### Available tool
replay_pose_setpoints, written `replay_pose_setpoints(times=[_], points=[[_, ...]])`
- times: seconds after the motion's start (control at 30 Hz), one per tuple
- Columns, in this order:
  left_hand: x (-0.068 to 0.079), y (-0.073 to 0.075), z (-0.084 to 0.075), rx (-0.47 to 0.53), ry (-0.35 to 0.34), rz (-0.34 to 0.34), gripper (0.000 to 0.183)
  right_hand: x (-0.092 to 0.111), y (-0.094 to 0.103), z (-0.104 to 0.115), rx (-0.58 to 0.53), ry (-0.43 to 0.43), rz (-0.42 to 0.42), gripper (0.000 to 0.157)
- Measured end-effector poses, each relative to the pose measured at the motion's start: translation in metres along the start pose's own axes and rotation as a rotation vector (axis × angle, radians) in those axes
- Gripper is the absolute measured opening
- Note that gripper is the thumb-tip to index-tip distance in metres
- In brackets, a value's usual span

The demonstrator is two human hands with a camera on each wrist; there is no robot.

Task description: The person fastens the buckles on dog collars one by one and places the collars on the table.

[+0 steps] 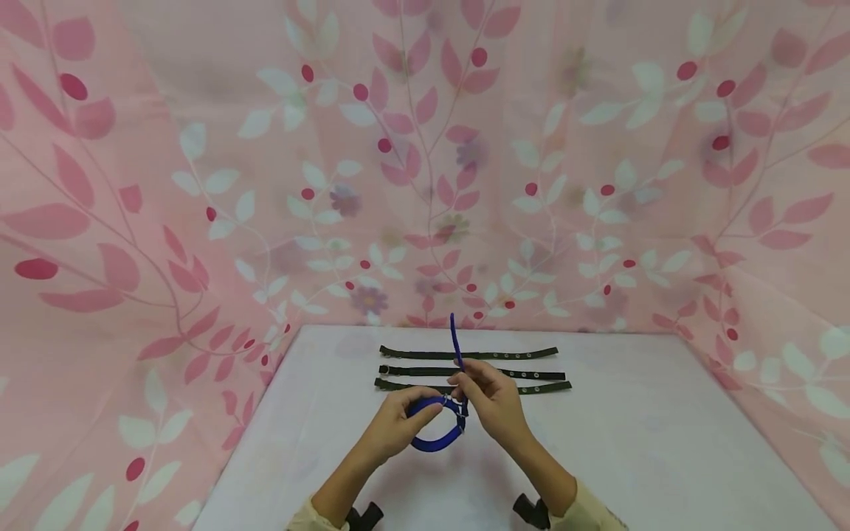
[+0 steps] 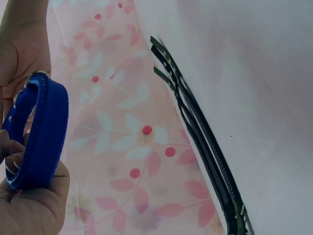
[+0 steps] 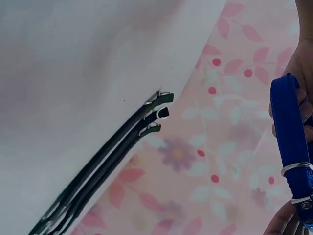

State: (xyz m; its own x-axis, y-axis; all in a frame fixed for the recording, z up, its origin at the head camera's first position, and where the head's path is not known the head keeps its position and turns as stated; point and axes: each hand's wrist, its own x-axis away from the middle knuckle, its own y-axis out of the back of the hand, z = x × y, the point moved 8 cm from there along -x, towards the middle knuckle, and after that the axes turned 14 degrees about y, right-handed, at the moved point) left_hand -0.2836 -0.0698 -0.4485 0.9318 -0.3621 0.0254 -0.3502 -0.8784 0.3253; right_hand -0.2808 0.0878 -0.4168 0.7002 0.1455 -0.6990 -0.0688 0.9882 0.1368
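Note:
A blue webbing pet collar [image 1: 434, 445] is bent into a loop and held up over the white table. My left hand [image 1: 393, 428] grips the loop's left side, thumb along the near face. At the loop's upper right sits the metal buckle [image 1: 458, 405]. My right hand [image 1: 494, 405] pinches the strap beside it, and the strap's free end [image 1: 454, 332] sticks up above the fingers. The right wrist view shows a silver ring [image 3: 296, 169] around the blue band. In the left wrist view the band [image 2: 54, 127] curves between both hands.
Behind the hands, three dark green collars lie side by side: a far one [image 1: 458, 355], a middle one [image 1: 412, 372] and a near one [image 1: 551, 387], with metal eyelets at the right ends. Floral pink cloth [image 1: 425, 184] surrounds the white table [image 1: 637, 428].

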Motion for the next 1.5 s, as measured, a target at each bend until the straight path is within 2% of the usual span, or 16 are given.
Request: replay_pose_setpoints(times=[0.2, 0.4, 0.53, 0.7, 0.83, 1.0, 1.07, 1.27, 1.37, 1.5], points=[[0.000, -0.003, 0.002, 0.005, 0.006, 0.024, 0.021, -0.011, 0.002, 0.006, 0.025, 0.049, -0.013, 0.036], [-0.003, -0.003, 0.000, 0.003, -0.018, -0.002, 0.021, -0.017, 0.003, 0.011, -0.038, 0.037, -0.019, 0.029], [-0.005, -0.005, 0.001, 0.016, -0.008, -0.003, 0.021, -0.014, 0.005, 0.011, -0.037, 0.012, -0.033, 0.029], [-0.005, -0.006, 0.000, 0.059, -0.029, 0.004, 0.022, -0.012, 0.005, 0.010, -0.035, -0.003, -0.032, 0.029], [-0.002, -0.006, 0.002, 0.094, -0.035, -0.007, 0.026, -0.007, 0.008, 0.009, -0.020, -0.022, -0.049, 0.029], [0.004, -0.006, 0.009, 0.129, -0.010, -0.020, 0.024, 0.005, 0.009, 0.012, -0.006, -0.007, -0.044, 0.029], [0.004, -0.004, 0.010, 0.137, -0.017, -0.036, 0.024, 0.006, 0.009, 0.012, 0.000, 0.010, -0.036, 0.027], [0.004, 0.010, 0.002, 0.150, -0.109, -0.096, 0.026, -0.001, 0.005, 0.013, 0.004, 0.041, -0.014, 0.024], [0.003, 0.012, 0.001, 0.150, -0.118, -0.100, 0.026, -0.002, 0.004, 0.015, 0.037, 0.068, 0.001, 0.022], [0.002, 0.016, -0.002, 0.144, -0.135, -0.137, 0.026, -0.001, 0.006, 0.014, 0.065, 0.055, -0.010, 0.019]])
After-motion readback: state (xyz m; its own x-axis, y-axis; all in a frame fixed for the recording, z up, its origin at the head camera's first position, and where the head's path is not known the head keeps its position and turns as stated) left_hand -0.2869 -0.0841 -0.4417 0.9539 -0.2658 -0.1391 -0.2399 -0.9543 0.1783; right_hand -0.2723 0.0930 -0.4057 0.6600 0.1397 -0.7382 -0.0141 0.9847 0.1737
